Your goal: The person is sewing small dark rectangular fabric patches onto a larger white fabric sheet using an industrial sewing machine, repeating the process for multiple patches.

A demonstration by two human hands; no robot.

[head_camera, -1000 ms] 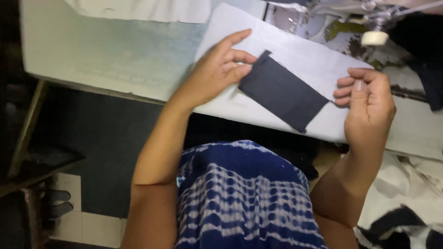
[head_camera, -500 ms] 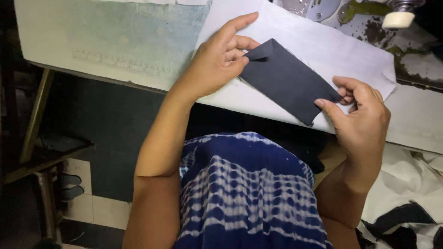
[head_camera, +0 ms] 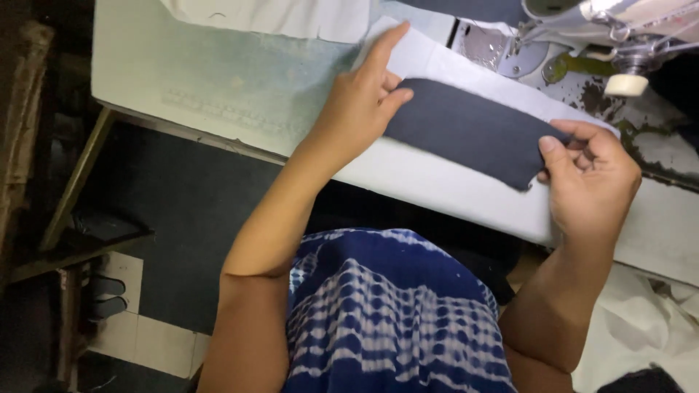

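— What is being handled, and where does it lie?
— A dark navy rectangle of cloth (head_camera: 466, 131), matte and soft, with a slightly ragged right end, is laid flat on a larger white fabric panel (head_camera: 437, 185) spread across the pale sewing table (head_camera: 218, 80).

— How are the hands engaged?
— Its left end is pressed down by the left hand (head_camera: 360, 109), fingers extended flat. Its right end is pinched between thumb and curled fingers of the right hand (head_camera: 586, 178).

— Which step is judged to be in hand?
— Alignment of the patch on the panel, seemingly. Edges would need squaring and smoothing before the sewing machine (head_camera: 611, 36), close beyond, is used.
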